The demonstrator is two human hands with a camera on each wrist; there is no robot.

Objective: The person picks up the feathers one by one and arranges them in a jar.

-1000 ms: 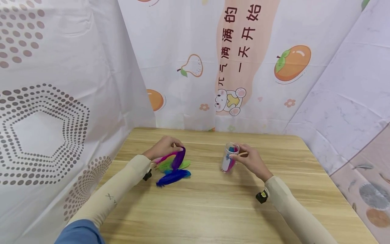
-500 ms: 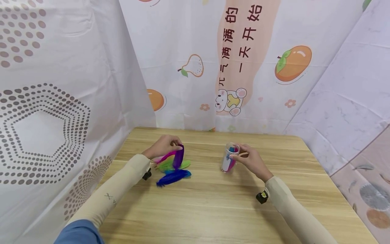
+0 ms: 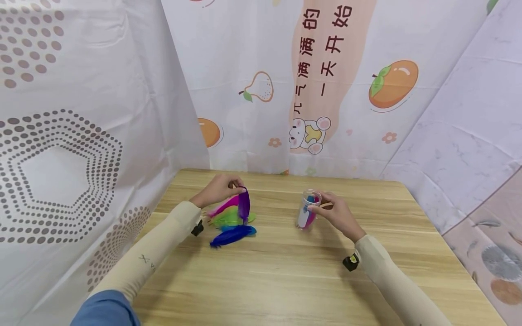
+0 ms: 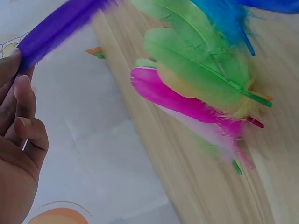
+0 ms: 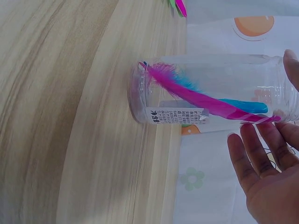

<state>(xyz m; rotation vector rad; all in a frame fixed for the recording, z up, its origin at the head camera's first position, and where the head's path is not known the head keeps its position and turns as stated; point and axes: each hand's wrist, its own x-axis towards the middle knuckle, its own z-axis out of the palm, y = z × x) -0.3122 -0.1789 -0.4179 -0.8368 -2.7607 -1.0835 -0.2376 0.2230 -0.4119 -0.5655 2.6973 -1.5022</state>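
Observation:
My left hand [image 3: 220, 189] pinches the end of a purple feather [image 3: 244, 206], which hangs over the loose feathers. In the left wrist view the purple feather [image 4: 65, 28] stretches away from the fingertips of the hand [image 4: 21, 140]. Beneath lie green feathers [image 4: 196, 65], a magenta feather [image 4: 177, 100] and blue ones [image 3: 232, 236]. My right hand [image 3: 338, 215] grips a clear jar [image 3: 303, 217] near its rim; the jar stands upright on the table. Inside it, the right wrist view shows a magenta feather [image 5: 201, 99] and a blue feather [image 5: 247, 105], beside the right hand [image 5: 271, 177].
The wooden table [image 3: 277, 280] extends in front of both arms. A printed white curtain [image 3: 244, 145] hangs behind its far edge, and a dotted sheet [image 3: 142, 113] hangs at the left.
My left hand has lifted slightly with the purple feather, which now hangs more upright and clear of the magenta feather. The right hand and the jar have stayed in place.

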